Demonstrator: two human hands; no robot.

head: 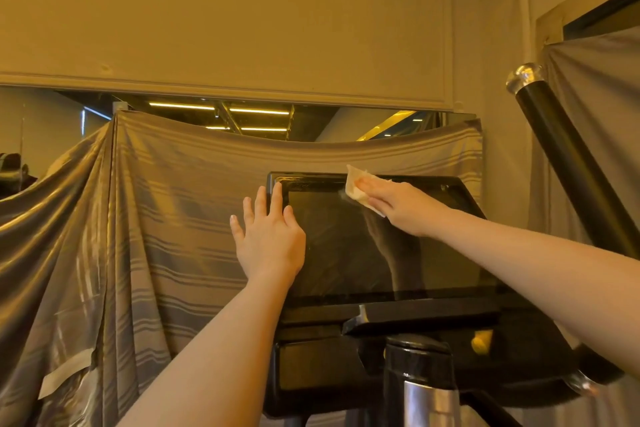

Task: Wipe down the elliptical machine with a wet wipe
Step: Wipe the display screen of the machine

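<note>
Risk imo: right hand [398, 206], fingers flat, presses wipe [358, 189] on screen [349, 246] top edge, left hand [268, 236] spread bracing left bezel; I'd guess hard pressure tilts console, wipe slips off.

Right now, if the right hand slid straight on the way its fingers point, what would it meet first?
The right hand, pressing the wet wipe on the console screen, points up-left; probably the screen's top bezel first, then striped cloth behind.

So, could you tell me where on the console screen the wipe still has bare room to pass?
The dark screen is bare between the left hand and the right hand, down to its lower edge. The top is crowded: the right hand presses the wipe there, left fingers at the left corner.
</note>
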